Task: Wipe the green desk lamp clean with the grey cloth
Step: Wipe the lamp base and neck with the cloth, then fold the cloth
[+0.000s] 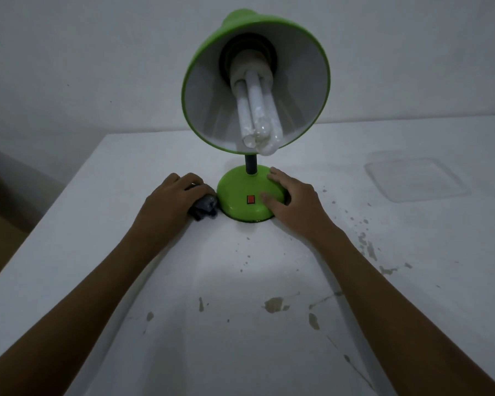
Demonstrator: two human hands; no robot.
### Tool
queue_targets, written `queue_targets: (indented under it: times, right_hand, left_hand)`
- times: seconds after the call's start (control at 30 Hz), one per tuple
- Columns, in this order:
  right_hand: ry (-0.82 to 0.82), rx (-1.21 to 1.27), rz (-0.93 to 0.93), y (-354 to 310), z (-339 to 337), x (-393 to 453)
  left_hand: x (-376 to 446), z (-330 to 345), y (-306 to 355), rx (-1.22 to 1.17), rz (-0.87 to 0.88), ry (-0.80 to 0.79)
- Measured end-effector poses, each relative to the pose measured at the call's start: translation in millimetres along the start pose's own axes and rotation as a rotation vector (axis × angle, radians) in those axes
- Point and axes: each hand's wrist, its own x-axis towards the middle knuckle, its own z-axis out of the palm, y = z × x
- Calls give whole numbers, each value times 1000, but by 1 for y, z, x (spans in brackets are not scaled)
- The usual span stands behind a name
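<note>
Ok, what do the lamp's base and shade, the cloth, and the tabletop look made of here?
Lamp base: smooth glossy green, likely painted metal or plastic; it shows soft highlights. Shade: same green outside, matte pale lining inside. Grey cloth: soft fabric, bunched under the left hand. Tabletop: white painted surface, chipped in patches that show a duller layer; what lies beneath can't be told.

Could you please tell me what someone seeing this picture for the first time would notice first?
The green desk lamp dominates the middle of the white table, its shade tilted toward the camera so the white bulb shows inside. The right hand rests on the lamp's base beside the red switch, while the left hand presses a bunched grey cloth against the base's left edge. Chipped paint speckles the table nearer the camera.
</note>
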Motion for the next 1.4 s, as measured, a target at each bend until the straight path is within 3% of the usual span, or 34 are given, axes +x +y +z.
queue_targets:
  times: [0.07,0.23,0.43,0.6,0.83,1.0,1.2,1.27,1.4]
  right_hand:
    - [-2,6,-2,0,0,0]
    - [1,8,-2,0,-1,0]
    - [-3,-4,-3,-1,-2,-1]
    - [-27,-32,-3,-2,-2,-1]
    - [-45,-22,22,-2,-2,-1]
    - [8,34,17,-6,-3,-4]
    - [352,174,-57,-36,-6,-46]
    - [325,287,28,-49,-11,-60]
    - [23,452,205,-60,-19,-80]
  left_hand:
    - [4,0,6,-80,-179,31]
    - [12,-4,25,-291,-522,-89]
    - [-5,-4,44,-436,-570,-140]
    - [6,-6,44,-467,-786,10]
    - [0,-7,65,-501,-758,-16]
    - [-5,-26,93,-763,-851,82]
    - [-1,-34,139,-1344,-1074,148]
    - [-1,-32,150,-1412,-1067,169]
    - [1,-33,172,-1660,-1082,231]
